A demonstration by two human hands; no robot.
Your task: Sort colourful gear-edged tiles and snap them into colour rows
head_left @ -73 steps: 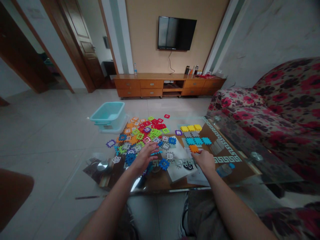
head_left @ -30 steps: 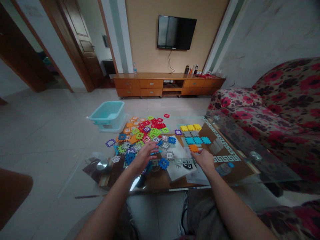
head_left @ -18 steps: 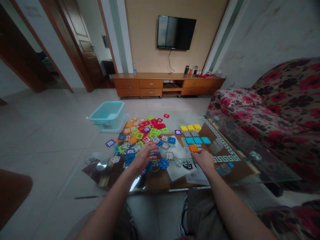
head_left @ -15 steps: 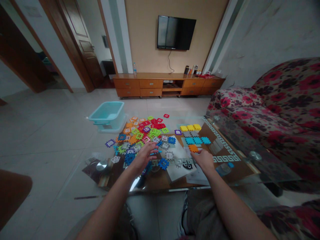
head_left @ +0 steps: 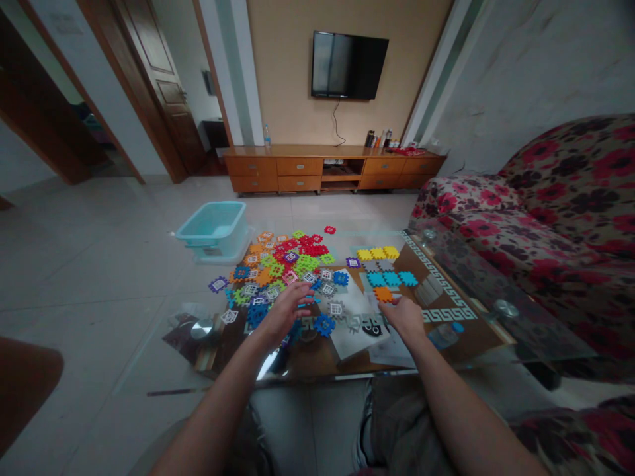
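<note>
The fingertips of my right hand (head_left: 405,316) pinch the near edge of an orange interlocking tile (head_left: 382,293). That tile lies just below a row of light-blue tiles (head_left: 391,279), with grey tiles (head_left: 385,265) and yellow tiles (head_left: 378,253) in rows beyond. My left hand (head_left: 288,309) hovers over the near side of a mixed heap of tiles, fingers apart and holding nothing. Around it are a blue tile (head_left: 325,324), a grey tile with a white window pattern (head_left: 336,309) and red tiles (head_left: 313,249) farther back.
All the tiles rest on a glass-topped table (head_left: 317,367). A light-blue plastic tub (head_left: 215,228) stands at its far left corner. Near my right forearm, a clear bottle with a blue cap (head_left: 446,335) is seen. A flowered sofa (head_left: 496,225) flanks the right side.
</note>
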